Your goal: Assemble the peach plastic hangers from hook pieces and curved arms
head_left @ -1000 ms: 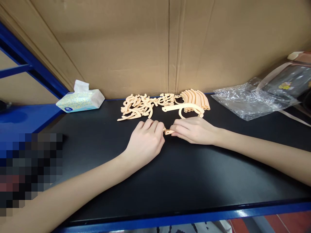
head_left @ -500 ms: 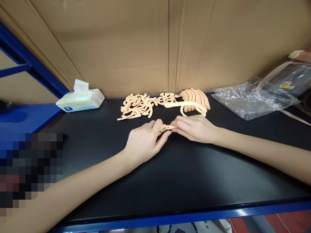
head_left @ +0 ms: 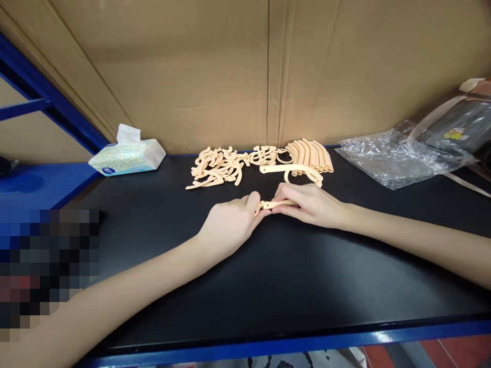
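Observation:
Close together above the middle of the black tabletop, my two hands meet over small beige wooden-looking pieces. My left hand (head_left: 233, 225) is closed in a pinch on a short beige piece (head_left: 261, 206), most of which the fingers cover. Between thumb and fingers, my right hand (head_left: 312, 204) pinches a slim beige piece (head_left: 282, 203) with a small dark hole near its left end. The two pieces touch or overlap between my fingertips; whether they are joined I cannot tell. Just behind my right hand lies a long curved beige piece (head_left: 286, 167).
Behind my hands lie a loose heap of curved beige pieces (head_left: 218, 166) and a row of similar ribs (head_left: 310, 155). A tissue pack (head_left: 130, 157) stands at the back left. Crinkled clear plastic (head_left: 395, 158) and a transparent bag (head_left: 460, 122) lie at the right, before a cardboard wall (head_left: 184, 71).
The slim piece shows more of its length in my right fingers. My left thumb has drawn in closer to its fingers, and the short piece is more covered.

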The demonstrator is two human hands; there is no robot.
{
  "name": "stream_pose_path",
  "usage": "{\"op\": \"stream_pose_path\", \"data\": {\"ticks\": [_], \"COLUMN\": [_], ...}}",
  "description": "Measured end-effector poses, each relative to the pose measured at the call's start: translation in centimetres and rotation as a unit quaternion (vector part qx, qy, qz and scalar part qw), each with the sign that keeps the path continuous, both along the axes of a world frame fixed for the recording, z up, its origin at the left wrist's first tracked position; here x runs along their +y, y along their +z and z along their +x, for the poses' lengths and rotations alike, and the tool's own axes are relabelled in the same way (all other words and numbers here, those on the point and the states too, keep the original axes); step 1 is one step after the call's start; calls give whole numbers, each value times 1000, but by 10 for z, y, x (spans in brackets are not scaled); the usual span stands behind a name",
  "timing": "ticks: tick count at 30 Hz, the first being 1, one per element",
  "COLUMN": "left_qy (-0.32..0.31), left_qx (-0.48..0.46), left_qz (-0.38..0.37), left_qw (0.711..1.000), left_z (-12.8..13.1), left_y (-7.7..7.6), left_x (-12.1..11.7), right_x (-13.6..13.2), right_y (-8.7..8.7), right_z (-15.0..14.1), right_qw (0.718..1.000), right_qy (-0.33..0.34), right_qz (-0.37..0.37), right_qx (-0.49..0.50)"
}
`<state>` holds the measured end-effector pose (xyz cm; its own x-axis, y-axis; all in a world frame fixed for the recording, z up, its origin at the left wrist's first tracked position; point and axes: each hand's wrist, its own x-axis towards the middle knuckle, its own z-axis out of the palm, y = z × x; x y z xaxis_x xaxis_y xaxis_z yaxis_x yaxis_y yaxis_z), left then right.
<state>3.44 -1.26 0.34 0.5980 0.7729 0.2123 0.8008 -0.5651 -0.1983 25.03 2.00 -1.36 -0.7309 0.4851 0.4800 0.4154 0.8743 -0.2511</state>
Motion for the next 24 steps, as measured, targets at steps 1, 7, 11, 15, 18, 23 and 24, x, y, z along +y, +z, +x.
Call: {"op": "stream_pose_path", "data": {"ticks": [1, 7, 11, 15, 18, 23, 24], "left_qy": [-3, -34, -53, -78, -95, -106, -109], "left_qx": [3, 24, 55, 74, 81, 85, 87], "left_qz": [-2, 11, 13, -8, -12, 1, 5], "left_qw": [1000, 999, 997, 994, 992, 991, 990], "left_z": [-1, -1, 0, -2, -5, -6, -6], "left_y": [0, 1, 4, 4, 4, 3, 3], "left_x": [0, 1, 1, 4, 6, 7, 7], "right_x": [0, -2, -2, -3, -3, -4, -5], "right_y": [-1, -3, -2, -3, -4, -2, -2], "right_z": [-1, -3, -3, -2, -2, -2, -3], "right_qw": [999, 995, 995, 995, 995, 993, 992], "right_qy": [3, 14, 28, 33, 30, 26, 27], "right_qz": [-34, -98, -95, -89, -93, -115, -118], "right_qx": [17, 30, 28, 32, 28, 19, 18]}}
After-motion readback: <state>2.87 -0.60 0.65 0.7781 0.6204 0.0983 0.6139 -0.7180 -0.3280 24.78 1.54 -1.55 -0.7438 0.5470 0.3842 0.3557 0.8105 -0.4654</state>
